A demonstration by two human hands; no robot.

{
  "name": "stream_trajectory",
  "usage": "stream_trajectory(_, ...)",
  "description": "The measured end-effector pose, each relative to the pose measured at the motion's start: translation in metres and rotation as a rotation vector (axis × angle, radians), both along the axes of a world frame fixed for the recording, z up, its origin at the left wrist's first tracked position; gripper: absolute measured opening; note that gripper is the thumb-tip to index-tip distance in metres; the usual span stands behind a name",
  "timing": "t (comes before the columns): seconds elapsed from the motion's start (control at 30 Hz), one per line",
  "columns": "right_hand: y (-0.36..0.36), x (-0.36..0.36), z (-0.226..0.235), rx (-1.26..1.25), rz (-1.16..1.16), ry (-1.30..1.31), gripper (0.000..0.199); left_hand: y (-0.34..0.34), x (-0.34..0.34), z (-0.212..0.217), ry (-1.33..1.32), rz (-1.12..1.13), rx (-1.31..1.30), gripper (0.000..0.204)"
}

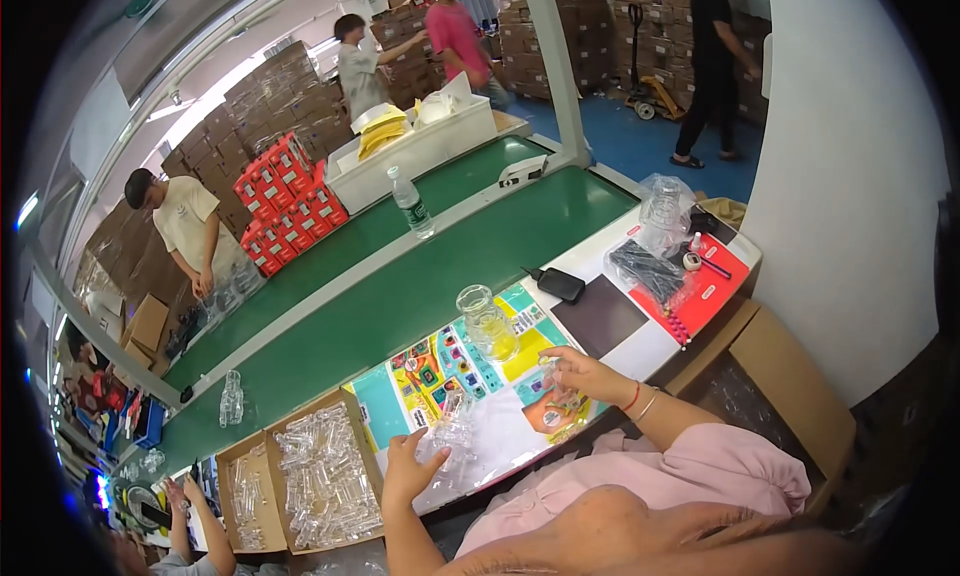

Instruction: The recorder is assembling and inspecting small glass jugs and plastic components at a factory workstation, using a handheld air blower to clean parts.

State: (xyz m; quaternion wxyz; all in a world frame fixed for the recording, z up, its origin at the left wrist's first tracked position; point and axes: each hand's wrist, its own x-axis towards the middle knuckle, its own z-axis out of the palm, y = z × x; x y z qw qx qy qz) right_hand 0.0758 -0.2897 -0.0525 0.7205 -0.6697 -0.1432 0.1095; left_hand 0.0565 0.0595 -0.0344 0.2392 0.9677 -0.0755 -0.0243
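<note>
My left hand [408, 471] is at the front edge of the table, thumb and fingers curved round the near side of a clear, ridged vessel [457, 431]. Its see-through walls make the exact contact hard to see. To the right, my right hand [588, 376] pinches a small clear piece [552, 374] above the printed sheet. Just beyond the hands, a larger clear waisted jar [487, 321] stands upright on the colourful printed sheet [410, 376]. Left of my left hand, a cardboard tray [372, 466] holds many clear tube-like parts [325, 471].
A black bottle-like object [560, 285] lies behind the sheet. Bagged items and a pen sit on a red sheet [712, 294] at right. Across the green conveyor [350, 326] are a water bottle [410, 204], red boxes [290, 201] and a white bin [350, 191]. Several people work nearby.
</note>
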Motion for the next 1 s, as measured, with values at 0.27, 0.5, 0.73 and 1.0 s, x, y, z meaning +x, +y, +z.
stream_trajectory(0.27, 0.014, -0.009, -0.005, 0.526, 0.108, 0.334, 0.038, -0.003, 0.012, -0.005, 0.5, 0.084, -0.386, 0.068)
stream_trajectory(0.5, 0.025, -0.026, 0.018, 0.405, 0.004, 0.188, 0.034, -0.004, -0.018, -0.041, 0.213, 0.232, -0.728, 0.063)
stream_trajectory(0.73, 0.051, -0.013, 0.043, 0.625, 0.025, 0.09, 0.038, -0.046, -0.04, -0.027, 0.26, 0.087, -1.969, 0.075)
stream_trajectory(1.0, 0.063, -0.027, 0.073, 0.473, 0.232, -0.083, 0.05, -0.076, -0.058, 0.053, -0.063, 0.0, -1.637, 0.105)
